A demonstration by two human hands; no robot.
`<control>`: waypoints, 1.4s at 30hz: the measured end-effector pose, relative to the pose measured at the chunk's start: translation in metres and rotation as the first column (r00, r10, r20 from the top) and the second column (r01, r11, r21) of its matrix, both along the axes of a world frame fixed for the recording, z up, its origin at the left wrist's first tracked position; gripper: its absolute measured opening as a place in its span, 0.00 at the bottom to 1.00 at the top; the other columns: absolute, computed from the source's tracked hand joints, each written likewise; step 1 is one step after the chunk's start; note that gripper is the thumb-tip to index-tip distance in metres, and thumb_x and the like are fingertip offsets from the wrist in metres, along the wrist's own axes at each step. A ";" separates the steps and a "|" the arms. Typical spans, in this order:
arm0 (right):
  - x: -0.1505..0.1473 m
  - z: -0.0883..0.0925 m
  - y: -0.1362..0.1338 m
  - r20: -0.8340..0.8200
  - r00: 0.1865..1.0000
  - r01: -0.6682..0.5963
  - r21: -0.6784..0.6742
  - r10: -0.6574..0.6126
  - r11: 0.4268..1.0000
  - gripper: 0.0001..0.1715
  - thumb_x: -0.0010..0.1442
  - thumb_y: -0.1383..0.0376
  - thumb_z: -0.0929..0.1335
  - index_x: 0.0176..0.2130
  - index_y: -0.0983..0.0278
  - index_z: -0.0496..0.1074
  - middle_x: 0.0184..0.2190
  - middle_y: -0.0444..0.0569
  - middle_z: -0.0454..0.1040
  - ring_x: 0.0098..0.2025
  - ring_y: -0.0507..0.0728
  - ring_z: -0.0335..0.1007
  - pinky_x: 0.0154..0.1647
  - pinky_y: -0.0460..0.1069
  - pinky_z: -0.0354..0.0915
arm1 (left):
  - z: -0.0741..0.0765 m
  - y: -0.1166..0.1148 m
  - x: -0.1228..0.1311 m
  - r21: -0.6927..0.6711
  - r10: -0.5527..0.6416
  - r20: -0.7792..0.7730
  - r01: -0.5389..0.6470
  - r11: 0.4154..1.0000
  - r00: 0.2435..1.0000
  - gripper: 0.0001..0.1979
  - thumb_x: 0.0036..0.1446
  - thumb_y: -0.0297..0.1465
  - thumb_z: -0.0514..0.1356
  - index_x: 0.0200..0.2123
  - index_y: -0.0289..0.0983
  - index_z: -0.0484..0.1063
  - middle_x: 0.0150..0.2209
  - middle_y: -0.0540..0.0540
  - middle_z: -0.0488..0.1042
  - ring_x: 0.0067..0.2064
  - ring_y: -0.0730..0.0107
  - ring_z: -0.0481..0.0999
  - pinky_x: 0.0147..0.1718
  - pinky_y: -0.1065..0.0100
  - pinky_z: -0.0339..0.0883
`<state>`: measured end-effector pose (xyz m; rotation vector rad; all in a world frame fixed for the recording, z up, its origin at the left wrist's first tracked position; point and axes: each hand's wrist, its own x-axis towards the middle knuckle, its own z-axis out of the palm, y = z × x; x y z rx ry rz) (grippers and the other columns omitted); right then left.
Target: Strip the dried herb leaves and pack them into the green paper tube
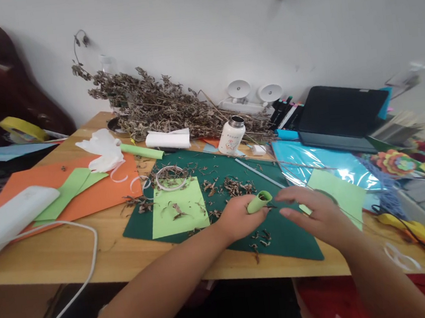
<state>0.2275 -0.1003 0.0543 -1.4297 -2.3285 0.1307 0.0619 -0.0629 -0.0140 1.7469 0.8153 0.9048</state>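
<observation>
My left hand (239,219) is wrapped round a rolled green paper tube (257,203), its open end tilted up to the right, with some dark dried leaf bits at its mouth. To the right, my right hand (317,214) hovers with thumb and fingers apart, close to the tube but not touching it. Below both lies a green cutting mat (293,241) strewn with crumbled dried leaves (237,186). A light green paper sheet (179,203) rests on the mat's left part, with leaf scraps and a white tape ring (171,178) on it.
A white bottle (232,135) stands open behind the mat. Dried branches (165,106) lie along the wall. Orange paper (120,189) and a white device with a cable (17,220) are left. A black tablet (339,118), blue film (318,158) and green paper (337,191) are right.
</observation>
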 end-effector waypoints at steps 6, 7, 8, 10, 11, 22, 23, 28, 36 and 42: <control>-0.005 0.004 0.011 0.101 0.993 0.070 -0.129 -0.057 0.989 0.10 0.56 0.64 0.58 0.27 0.62 0.65 0.25 0.45 0.70 0.28 0.51 0.65 0.28 0.45 0.61 | 0.000 0.001 0.000 -0.076 0.018 0.059 -0.014 0.997 0.998 0.10 0.47 0.35 0.54 0.29 0.34 0.68 0.22 0.51 0.66 0.24 0.77 0.64 0.26 0.74 0.60; -0.003 0.006 0.016 0.122 0.986 0.130 -0.121 -0.115 0.984 0.11 0.55 0.63 0.58 0.27 0.62 0.65 0.25 0.45 0.70 0.27 0.51 0.65 0.27 0.45 0.60 | 0.000 0.002 0.000 -0.114 0.029 0.087 -0.019 0.993 0.996 0.12 0.47 0.36 0.54 0.31 0.34 0.68 0.22 0.51 0.66 0.24 0.77 0.64 0.26 0.73 0.60; 0.001 0.005 0.021 0.157 0.970 0.202 -0.104 -0.185 0.974 0.11 0.55 0.63 0.57 0.28 0.63 0.65 0.25 0.45 0.70 0.26 0.51 0.65 0.26 0.45 0.60 | 0.000 0.002 -0.001 -0.152 0.038 0.119 -0.019 0.988 0.992 0.13 0.47 0.37 0.54 0.34 0.34 0.67 0.22 0.51 0.65 0.23 0.78 0.64 0.26 0.73 0.61; 0.009 -0.001 0.030 0.280 0.898 0.363 -0.032 -0.340 0.931 0.11 0.55 0.64 0.57 0.30 0.63 0.65 0.26 0.47 0.70 0.27 0.53 0.65 0.24 0.46 0.57 | -0.002 0.003 -0.001 -0.203 0.053 0.169 -0.018 0.979 0.984 0.15 0.48 0.37 0.54 0.37 0.35 0.66 0.21 0.52 0.65 0.22 0.78 0.64 0.25 0.73 0.61; 0.013 -0.007 0.033 0.352 0.845 0.426 0.010 -0.402 0.904 0.12 0.55 0.65 0.56 0.32 0.62 0.66 0.29 0.48 0.71 0.28 0.54 0.66 0.23 0.46 0.56 | -0.003 0.004 -0.001 -0.207 0.061 0.175 -0.024 0.978 0.983 0.15 0.48 0.37 0.54 0.37 0.35 0.65 0.21 0.52 0.65 0.22 0.78 0.64 0.25 0.73 0.62; -0.005 -0.041 0.013 0.349 0.877 0.437 -0.293 -0.330 0.851 0.23 0.51 0.49 0.57 0.37 0.61 0.66 0.34 0.49 0.71 0.33 0.57 0.67 0.25 0.47 0.55 | 0.005 0.000 -0.006 0.053 0.003 0.028 -0.005 0.999 1.000 0.07 0.48 0.32 0.53 0.26 0.34 0.64 0.23 0.51 0.65 0.26 0.76 0.64 0.28 0.74 0.59; -0.009 -0.043 0.011 0.361 0.874 0.440 -0.299 -0.326 0.847 0.24 0.50 0.48 0.58 0.38 0.61 0.65 0.35 0.50 0.70 0.33 0.57 0.67 0.25 0.47 0.55 | 0.005 0.000 -0.006 0.060 0.002 0.034 -0.004 0.998 0.999 0.06 0.48 0.32 0.52 0.26 0.34 0.64 0.23 0.51 0.65 0.26 0.76 0.64 0.28 0.74 0.59; -0.027 -0.053 0.006 0.414 0.836 0.469 -0.200 -0.360 0.860 0.24 0.49 0.47 0.58 0.35 0.62 0.62 0.33 0.49 0.66 0.31 0.57 0.67 0.20 0.46 0.48 | 0.002 0.002 -0.005 0.075 -0.021 0.032 0.018 0.997 0.999 0.06 0.49 0.31 0.51 0.24 0.34 0.61 0.22 0.52 0.63 0.25 0.77 0.62 0.27 0.74 0.58; -0.031 -0.062 0.012 0.362 0.891 0.348 -0.156 -0.275 0.924 0.11 0.56 0.63 0.56 0.32 0.63 0.63 0.29 0.49 0.66 0.31 0.55 0.64 0.23 0.46 0.48 | 0.002 0.004 -0.005 0.109 0.059 -0.038 -0.055 0.993 0.998 0.06 0.48 0.31 0.51 0.23 0.35 0.61 0.22 0.52 0.62 0.25 0.77 0.62 0.26 0.74 0.58; -0.029 -0.063 0.015 0.315 0.915 0.319 -0.179 -0.253 0.931 0.12 0.56 0.66 0.56 0.28 0.64 0.65 0.27 0.49 0.69 0.30 0.54 0.64 0.25 0.46 0.51 | 0.001 0.004 -0.004 0.113 0.072 -0.026 -0.069 0.991 0.997 0.06 0.48 0.32 0.51 0.23 0.35 0.61 0.22 0.51 0.63 0.26 0.75 0.63 0.27 0.73 0.58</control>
